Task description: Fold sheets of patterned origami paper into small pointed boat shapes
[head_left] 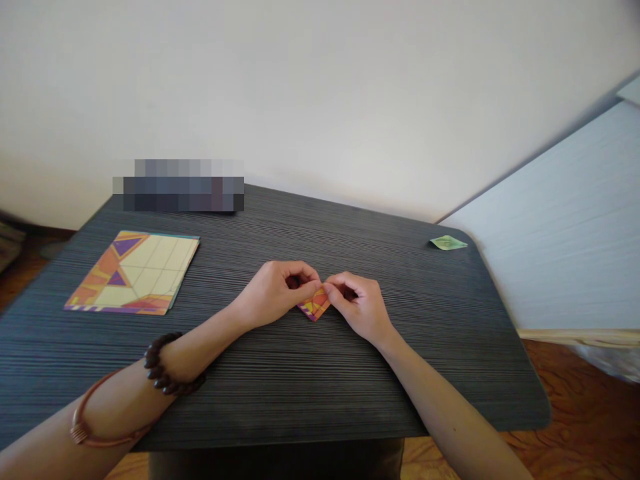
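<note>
Near the middle of the dark grey, wood-grain worktop [300, 380]: small folded paper piece [315, 310], orange-red with yellow and purple. Top part hidden behind fingertips; layer count can't be made out. Visible part comes to a point toward the person, printed with angular colour patches. Left hand [273, 293]: grip pinched on the paper's upper left. Right hand [361, 307]: grip pinched on its upper right, thumb on the near face. Curled fingers partly hidden on both.

Far left, pixelated block [180, 193] masks whatever sits there; can't identify. Square stack of cream, orange and purple printed paper sheets [160, 267] lies left, lower sheets mostly covered. Pointed pale green paper piece [449, 243] near far right corner. Crumpled translucent material [611, 360] cut off at right edge, blurry.
</note>
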Available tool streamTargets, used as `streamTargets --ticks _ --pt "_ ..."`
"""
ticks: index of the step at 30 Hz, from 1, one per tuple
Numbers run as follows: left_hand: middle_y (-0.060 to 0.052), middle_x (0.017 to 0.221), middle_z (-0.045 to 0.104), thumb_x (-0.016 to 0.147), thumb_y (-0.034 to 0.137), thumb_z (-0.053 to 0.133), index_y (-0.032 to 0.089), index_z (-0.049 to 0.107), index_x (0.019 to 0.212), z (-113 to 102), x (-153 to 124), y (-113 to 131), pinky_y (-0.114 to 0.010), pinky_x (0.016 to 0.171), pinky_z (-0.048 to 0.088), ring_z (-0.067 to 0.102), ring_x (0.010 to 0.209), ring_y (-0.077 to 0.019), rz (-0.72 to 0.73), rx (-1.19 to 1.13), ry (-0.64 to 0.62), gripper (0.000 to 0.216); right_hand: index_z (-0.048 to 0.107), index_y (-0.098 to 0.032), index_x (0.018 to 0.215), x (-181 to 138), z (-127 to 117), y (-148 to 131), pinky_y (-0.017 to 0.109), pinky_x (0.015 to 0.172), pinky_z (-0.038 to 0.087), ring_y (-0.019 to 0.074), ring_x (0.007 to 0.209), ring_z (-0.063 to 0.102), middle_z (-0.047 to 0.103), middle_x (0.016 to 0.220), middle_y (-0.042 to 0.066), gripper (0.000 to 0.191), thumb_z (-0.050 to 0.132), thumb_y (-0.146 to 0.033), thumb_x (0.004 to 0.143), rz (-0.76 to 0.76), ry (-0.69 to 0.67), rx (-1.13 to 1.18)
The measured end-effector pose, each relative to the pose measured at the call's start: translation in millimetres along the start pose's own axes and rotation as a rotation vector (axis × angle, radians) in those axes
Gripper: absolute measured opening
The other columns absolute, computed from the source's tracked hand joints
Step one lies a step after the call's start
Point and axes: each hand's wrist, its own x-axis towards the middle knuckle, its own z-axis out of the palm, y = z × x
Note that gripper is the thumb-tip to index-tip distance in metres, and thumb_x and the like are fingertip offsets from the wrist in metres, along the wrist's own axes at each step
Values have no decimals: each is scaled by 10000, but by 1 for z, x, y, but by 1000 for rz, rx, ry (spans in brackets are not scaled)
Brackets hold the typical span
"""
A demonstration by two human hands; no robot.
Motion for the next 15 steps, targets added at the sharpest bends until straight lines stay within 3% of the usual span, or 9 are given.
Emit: streamTargets --ticks 8,15 --pt "-18 799 701 791 425 577 162 702 864 -6 1 0 -226 645 481 619 710 -151 -6 -99 9 299 618 -187 829 1 -3 2 210 470 376 86 495 497 589 635 -6 247 515 -408 867 99 -4 112" --pt "-22 799 703 793 426 585 162 701 859 -6 2 -1 -234 653 482 621 715 -154 -2 -99 28 297 594 -182 757 1 -3 3 205 461 369 81 480 482 563 595 -10 284 493 -416 882 89 -25 72"
